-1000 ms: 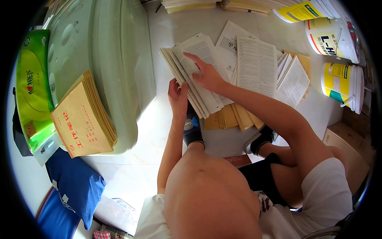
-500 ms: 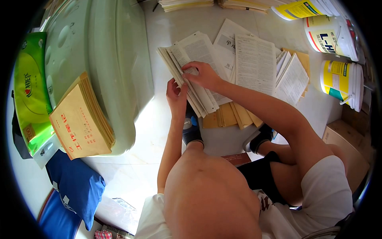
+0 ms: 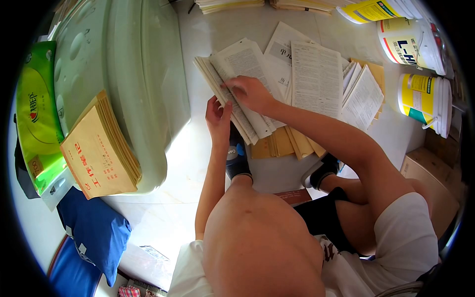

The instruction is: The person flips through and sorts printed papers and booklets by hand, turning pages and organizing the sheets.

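Note:
A thick stack of printed pages (image 3: pixel 243 62) lies partly folded over in front of me, its left edge raised. My left hand (image 3: pixel 217 116) grips the lower left edge of this stack, thumb on top. My right hand (image 3: pixel 250 93) is over the folded pages with its fingers bent and close together; whether a page is between the fingertips is too small to tell. Right of the stack lie a loose printed sheet (image 3: pixel 316 74), a page with large characters (image 3: pixel 281 53) and more printed papers (image 3: pixel 363 99). Brown envelopes (image 3: pixel 282 143) stick out below them.
On the left, a pale green plastic bin (image 3: pixel 158 74) bears a pile of brown envelopes (image 3: pixel 99 153) beside a green tissue pack (image 3: pixel 37 109). White and yellow buckets (image 3: pixel 420 101) stand at the right, above a cardboard box (image 3: pixel 430 183). Paper stacks (image 3: pixel 230 6) are at the top.
My right hand's extended index finger has bent in, and the hand has moved slightly down the folded pages. My left hand has kept its hold. The whole view has shifted slightly.

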The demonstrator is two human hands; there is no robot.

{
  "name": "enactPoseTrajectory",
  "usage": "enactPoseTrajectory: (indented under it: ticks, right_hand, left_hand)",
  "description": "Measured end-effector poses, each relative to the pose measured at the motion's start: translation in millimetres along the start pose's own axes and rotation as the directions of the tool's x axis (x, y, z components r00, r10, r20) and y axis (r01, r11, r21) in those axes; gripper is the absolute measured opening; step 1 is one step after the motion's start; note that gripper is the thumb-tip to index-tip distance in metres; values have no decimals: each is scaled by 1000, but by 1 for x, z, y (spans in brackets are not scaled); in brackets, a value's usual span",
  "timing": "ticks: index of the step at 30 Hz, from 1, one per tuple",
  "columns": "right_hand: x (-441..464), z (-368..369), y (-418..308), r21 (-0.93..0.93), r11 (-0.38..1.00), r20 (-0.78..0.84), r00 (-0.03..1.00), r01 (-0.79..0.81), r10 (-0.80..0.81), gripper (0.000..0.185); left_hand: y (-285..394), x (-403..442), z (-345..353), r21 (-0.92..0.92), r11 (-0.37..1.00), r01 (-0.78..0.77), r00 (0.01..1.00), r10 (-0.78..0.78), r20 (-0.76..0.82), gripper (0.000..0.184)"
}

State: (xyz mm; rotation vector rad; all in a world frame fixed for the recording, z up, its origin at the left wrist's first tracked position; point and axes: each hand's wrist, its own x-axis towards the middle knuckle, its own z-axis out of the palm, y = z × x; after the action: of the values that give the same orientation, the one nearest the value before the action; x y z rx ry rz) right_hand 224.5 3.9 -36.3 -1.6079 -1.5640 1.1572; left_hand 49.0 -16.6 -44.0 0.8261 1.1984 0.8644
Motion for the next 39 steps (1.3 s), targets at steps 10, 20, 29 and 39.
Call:
enactPoseTrajectory:
  ticks: [10,20,29,39]
  right_hand:
    - [2,2,-2,90,992,-29,995,-93,96,51]
    - [2,1,-4,99,986,2,991,-136,137,51]
    - [0,2,-13,96,979,-36,983,-178,182,62]
    - [-5,6,-7,58,997,-114,993,44,-38,64]
  left_hand:
    - [8,-4,-2,39,997,65,997,-67,25,45]
    - [6,-4,-1,1,997,73,997,-73,24,48]
    - [1,-3,-5,-8,997,75,996,-75,49,49]
    - [-1,-3,-10,-108,990,90,993,-81,83,49]
